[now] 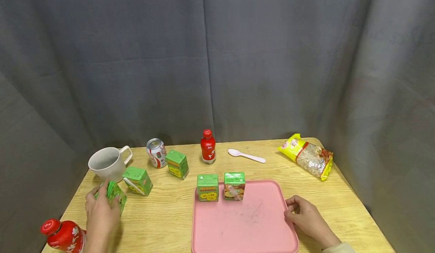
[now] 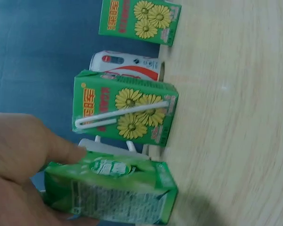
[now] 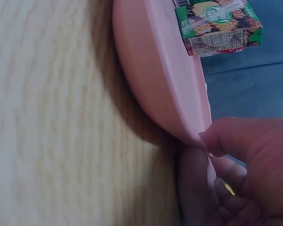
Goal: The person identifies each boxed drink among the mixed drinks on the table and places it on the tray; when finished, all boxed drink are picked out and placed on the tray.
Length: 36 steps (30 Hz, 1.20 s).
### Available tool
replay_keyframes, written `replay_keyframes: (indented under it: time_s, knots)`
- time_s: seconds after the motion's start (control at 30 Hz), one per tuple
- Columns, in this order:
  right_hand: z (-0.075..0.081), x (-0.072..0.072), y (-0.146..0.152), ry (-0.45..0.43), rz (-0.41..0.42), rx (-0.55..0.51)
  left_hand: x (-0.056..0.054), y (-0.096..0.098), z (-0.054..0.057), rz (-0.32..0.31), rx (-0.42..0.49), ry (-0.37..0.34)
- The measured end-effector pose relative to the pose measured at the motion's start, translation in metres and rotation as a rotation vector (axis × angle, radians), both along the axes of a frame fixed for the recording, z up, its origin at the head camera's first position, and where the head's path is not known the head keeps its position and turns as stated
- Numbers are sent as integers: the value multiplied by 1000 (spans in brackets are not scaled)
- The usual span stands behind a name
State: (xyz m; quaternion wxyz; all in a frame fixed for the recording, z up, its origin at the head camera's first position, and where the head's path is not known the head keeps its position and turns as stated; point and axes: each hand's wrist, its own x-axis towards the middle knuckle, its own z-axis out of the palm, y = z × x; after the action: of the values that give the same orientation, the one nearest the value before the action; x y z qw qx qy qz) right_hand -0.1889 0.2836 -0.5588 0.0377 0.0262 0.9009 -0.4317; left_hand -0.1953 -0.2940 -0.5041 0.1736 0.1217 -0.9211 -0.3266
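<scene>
At the left of the table my left hand (image 1: 102, 211) grips a green juice carton (image 2: 125, 195), with thumb and fingers on opposite sides of it. Just beyond it stands a chrysanthemum drink carton (image 1: 138, 181) with a white straw on its side, near a white mug (image 1: 108, 164). My right hand (image 1: 307, 217) pinches the right rim of a pink tray (image 1: 244, 226), thumb above and fingers beneath in the right wrist view. Two green cartons stand at the tray's far edge: a chrysanthemum one (image 1: 208, 188) and one with a brown picture (image 1: 234, 188).
A red bottle (image 1: 69, 238) stands by my left forearm. Along the back are a soda can (image 1: 157, 154), another green carton (image 1: 177, 165), a second red bottle (image 1: 208, 147), a pink spoon (image 1: 247, 156) and a yellow-ended food bag (image 1: 310, 156). Grey curtains hang behind.
</scene>
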Motion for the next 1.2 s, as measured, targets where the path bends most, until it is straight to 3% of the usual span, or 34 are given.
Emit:
replay_keyframes:
  time_s: [0.13,0.4,0.53,0.6,0.83,1.0,1.2]
  knots:
    - [1,0,-1,-3,-2,4,5,-4,0,-14,-13,47]
    - [3,-1,0,-6,3,6,23,-8,7,-279,-59,43]
    - [3,-1,0,-14,0,1,25,-8,9,-337,-43,90]
    - [3,0,0,-22,-3,1,26,-8,9,-331,-36,95]
    - [1,1,0,-24,0,-9,28,-12,5,-244,55,13]
    - [0,1,0,-11,1,-21,26,-13,3,-174,71,10]
    - [0,1,-1,-15,-7,-31,23,-14,-5,-105,182,21]
